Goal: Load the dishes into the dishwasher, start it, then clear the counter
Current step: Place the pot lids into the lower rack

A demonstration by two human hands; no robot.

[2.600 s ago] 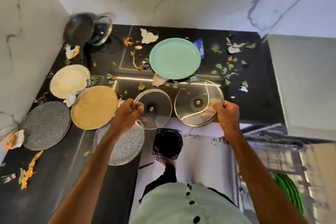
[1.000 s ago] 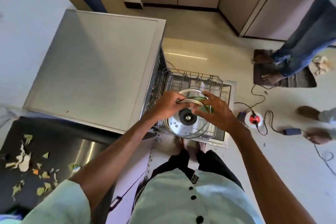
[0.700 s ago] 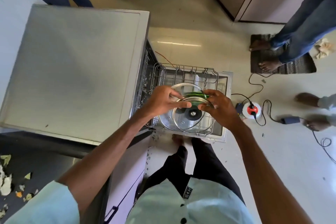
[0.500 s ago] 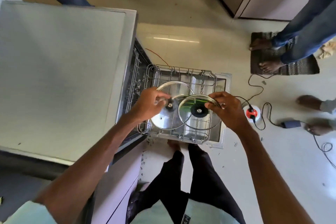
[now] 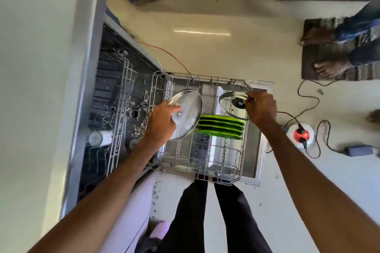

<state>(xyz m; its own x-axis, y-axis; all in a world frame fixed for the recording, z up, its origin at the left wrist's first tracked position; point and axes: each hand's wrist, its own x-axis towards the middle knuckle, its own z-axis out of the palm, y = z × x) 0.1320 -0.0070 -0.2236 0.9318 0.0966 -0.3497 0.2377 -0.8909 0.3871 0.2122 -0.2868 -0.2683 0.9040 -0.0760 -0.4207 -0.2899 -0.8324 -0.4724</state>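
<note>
Left grip (image 5: 162, 123) was closed on the rim of the first glass lid (image 5: 192, 107), thumb laid across the glass, with the lid held tilted over the left side of the pulled-out lower rack (image 5: 205, 77) of the dishwasher (image 5: 41, 88). Right grip (image 5: 261, 107) was pinched on the edge of the second glass lid (image 5: 227, 101), by its black knob, over the rack's far right corner. The lids were held apart, with green plates (image 5: 222, 127) stood on edge in the rack below and between them.
</note>
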